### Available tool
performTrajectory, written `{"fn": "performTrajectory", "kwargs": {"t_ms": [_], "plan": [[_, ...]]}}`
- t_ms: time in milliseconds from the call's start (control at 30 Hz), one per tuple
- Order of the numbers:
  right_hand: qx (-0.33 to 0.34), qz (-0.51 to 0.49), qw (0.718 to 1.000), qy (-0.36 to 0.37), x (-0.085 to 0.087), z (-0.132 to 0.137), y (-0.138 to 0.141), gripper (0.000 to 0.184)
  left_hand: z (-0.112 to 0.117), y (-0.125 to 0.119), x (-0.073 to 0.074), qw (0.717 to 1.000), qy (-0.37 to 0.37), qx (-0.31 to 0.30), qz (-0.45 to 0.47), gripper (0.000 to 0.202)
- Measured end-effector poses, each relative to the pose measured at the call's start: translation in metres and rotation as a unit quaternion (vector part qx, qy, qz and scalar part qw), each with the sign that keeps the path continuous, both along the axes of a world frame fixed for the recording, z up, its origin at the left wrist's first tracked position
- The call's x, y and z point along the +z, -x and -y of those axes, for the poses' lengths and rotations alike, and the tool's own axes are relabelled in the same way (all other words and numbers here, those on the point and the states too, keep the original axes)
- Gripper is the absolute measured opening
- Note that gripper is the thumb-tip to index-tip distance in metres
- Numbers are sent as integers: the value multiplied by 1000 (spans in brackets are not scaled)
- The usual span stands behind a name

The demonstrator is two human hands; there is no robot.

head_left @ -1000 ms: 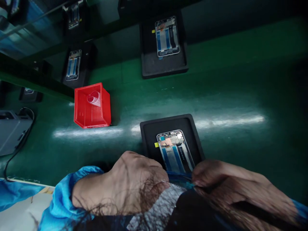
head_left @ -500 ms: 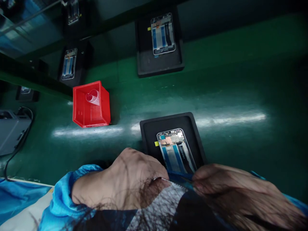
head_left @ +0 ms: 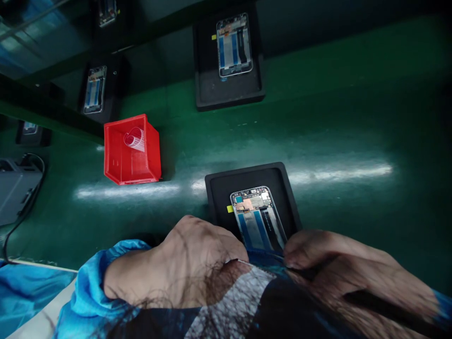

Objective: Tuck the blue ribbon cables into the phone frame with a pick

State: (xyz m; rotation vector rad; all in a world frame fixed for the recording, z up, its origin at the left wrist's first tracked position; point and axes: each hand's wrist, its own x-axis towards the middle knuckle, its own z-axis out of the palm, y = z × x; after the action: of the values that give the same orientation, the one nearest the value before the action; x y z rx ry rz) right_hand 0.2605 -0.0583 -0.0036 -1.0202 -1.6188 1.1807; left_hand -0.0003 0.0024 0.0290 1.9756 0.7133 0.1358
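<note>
An opened phone frame [head_left: 258, 217] with blue strips and a copper patch lies in a black tray [head_left: 247, 172] on the green belt. My left hand [head_left: 183, 261] is curled at the phone's near left corner, and its fingertips are hidden. At the near right corner, my right hand [head_left: 332, 263] has its fingers pinched on what looks like a thin tool that points at the phone's lower end. That end of the phone is covered by both hands and a blurred patterned cloth [head_left: 240, 301].
A red bin [head_left: 131, 150] with a curled white strip stands left of the tray. Further trays with phone frames sit at the far centre [head_left: 229, 89] and far left [head_left: 94, 89]. A grey box [head_left: 16, 188] with a cable is at the left edge.
The far trays and the red bin have slid up and left in view. Both hands stay at the phone's near end, with only small shifts.
</note>
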Motion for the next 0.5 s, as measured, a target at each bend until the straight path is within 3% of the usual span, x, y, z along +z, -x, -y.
{"fn": "performTrajectory", "kwargs": {"t_ms": [233, 500], "plan": [[25, -7, 1000, -7, 3, -3, 0, 21, 1, 0, 0, 1000, 8, -3, -8, 15], [34, 11, 997, -63, 4, -11, 0, 25, -2, -2, 5, 1000, 19, -12, -6, 15]]}}
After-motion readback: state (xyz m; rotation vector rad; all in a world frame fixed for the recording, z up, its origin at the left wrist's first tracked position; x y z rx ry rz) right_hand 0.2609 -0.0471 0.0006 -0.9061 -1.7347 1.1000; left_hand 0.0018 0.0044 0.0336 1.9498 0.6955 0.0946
